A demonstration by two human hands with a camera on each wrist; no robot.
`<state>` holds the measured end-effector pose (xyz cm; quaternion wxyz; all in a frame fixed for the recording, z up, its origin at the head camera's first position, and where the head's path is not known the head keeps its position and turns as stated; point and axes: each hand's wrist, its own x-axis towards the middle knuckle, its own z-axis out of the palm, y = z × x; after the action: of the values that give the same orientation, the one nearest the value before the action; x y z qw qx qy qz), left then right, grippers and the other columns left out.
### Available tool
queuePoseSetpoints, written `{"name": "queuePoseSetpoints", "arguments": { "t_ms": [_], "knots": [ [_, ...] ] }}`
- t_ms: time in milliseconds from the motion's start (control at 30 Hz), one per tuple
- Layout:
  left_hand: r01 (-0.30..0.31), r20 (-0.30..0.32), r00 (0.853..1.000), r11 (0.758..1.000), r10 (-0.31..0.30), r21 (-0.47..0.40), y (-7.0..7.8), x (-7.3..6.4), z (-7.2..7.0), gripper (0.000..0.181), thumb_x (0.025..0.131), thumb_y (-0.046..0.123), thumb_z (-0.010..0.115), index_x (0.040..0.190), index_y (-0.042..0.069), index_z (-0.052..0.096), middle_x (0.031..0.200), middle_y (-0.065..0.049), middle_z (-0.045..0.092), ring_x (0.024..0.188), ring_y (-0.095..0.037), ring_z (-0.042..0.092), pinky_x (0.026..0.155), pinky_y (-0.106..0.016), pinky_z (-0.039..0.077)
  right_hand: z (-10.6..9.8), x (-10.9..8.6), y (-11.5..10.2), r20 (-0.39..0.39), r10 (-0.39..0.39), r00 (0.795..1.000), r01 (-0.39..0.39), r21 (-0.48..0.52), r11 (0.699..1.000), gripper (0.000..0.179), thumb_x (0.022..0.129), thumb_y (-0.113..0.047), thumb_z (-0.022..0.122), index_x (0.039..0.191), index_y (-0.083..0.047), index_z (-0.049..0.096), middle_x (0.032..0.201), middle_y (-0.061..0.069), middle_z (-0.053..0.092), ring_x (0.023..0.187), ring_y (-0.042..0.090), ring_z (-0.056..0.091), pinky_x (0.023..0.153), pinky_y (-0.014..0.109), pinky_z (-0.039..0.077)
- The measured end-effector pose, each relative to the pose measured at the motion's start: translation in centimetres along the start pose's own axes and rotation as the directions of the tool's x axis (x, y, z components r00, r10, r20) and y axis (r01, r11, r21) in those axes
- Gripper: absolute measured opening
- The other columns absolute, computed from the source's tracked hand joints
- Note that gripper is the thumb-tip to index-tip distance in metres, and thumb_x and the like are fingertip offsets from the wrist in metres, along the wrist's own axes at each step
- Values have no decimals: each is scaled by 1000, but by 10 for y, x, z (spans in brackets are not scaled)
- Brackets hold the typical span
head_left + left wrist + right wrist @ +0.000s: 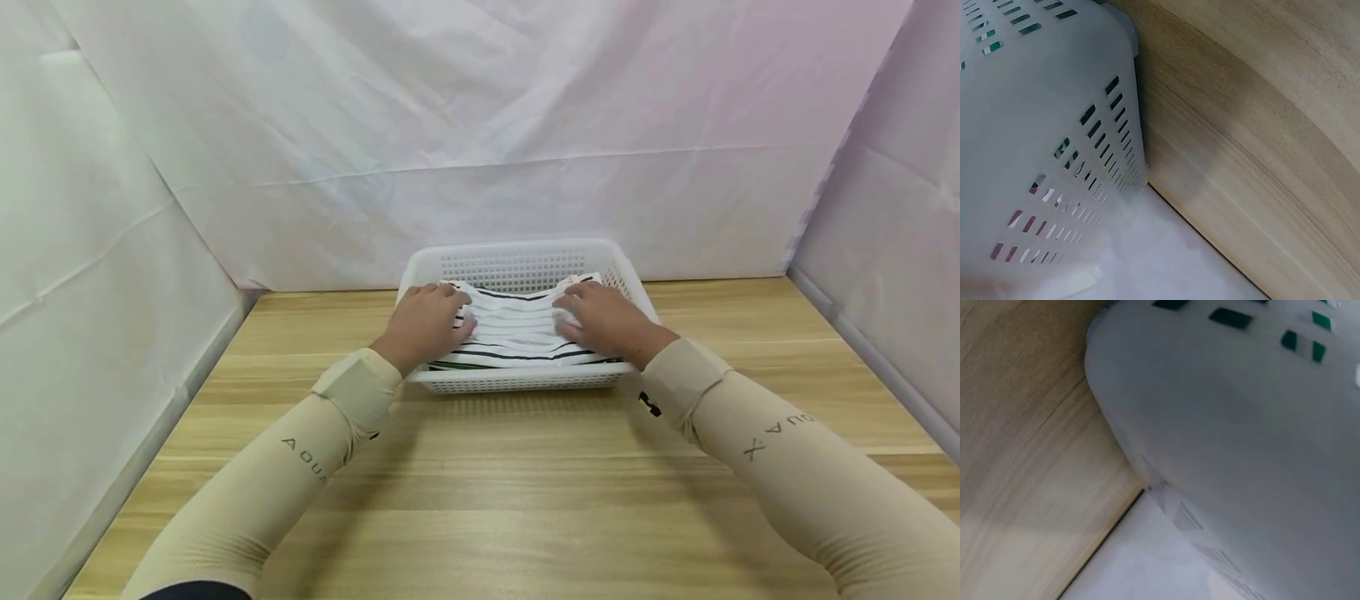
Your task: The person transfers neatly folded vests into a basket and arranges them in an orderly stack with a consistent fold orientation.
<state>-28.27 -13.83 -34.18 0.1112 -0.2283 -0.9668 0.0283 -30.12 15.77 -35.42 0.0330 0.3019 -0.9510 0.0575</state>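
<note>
White cloth with black stripes [513,321] lies folded in a white plastic basket [517,385], its stripes dipping in the middle. My left hand [429,323] reaches over the basket's left side and rests on the cloth's left end, thumb apart from the fingers. On the opposite end, my right hand [603,317] lies in much the same way, fingers pointing inward. Both wrist views mostly show the basket's outer wall, a slotted side [1035,144] on the left and a smooth corner [1197,425] on the right. Green and dark red bits show through the slots.
The basket stands on a wooden table [510,500] near its back edge. White sheeting [480,200] hangs right behind it, and more sheets line the left [90,275] and right [885,217] sides. A small dark item [649,405] shows beside the right cuff.
</note>
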Motion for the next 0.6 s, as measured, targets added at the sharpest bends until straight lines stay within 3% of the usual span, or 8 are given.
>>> {"name": "queuePoseSetpoints", "arguments": {
  "t_ms": [100, 233, 400, 600],
  "knots": [
    [1, 81, 997, 1000, 0, -7, 2, 0, 0, 50, 99, 54, 50, 128, 16, 65, 129, -7, 66, 119, -30, 62, 99, -52, 48, 1, -4, 0, 95, -4, 996, 3, 15, 1000, 52, 103, -42, 50, 139, -5, 57, 148, 23, 49, 139, 41, 43, 114, 59, 33],
    [-11, 149, 989, 1000, 8, 18, 3, 0, 2, 57, 95, 67, 48, 115, 19, 68, 122, -5, 68, 115, -28, 63, 99, -51, 47, 1, -8, 0, 144, 2, 990, -1, -3, 1000, 59, 104, -48, 46, 143, -5, 54, 151, 23, 45, 143, 41, 39, 117, 57, 29],
    [-24, 157, 987, 999, 17, 38, 5, 2, 1, 59, 92, 71, 49, 109, 18, 69, 116, -4, 69, 112, -27, 64, 98, -50, 47, -3, -10, 1, 169, 6, 986, -4, -12, 1000, 62, 104, -50, 44, 145, -5, 52, 153, 24, 43, 145, 41, 36, 119, 58, 26],
    [-31, 159, 987, 999, 23, 44, 8, 6, 1, 60, 92, 70, 50, 114, 18, 69, 120, -4, 70, 115, -28, 64, 100, -52, 46, -6, -11, 2, 208, 65, 976, -67, 4, 998, 62, 104, -51, 44, 147, -7, 49, 157, 23, 38, 148, 41, 31, 121, 60, 19]
  ]
}}
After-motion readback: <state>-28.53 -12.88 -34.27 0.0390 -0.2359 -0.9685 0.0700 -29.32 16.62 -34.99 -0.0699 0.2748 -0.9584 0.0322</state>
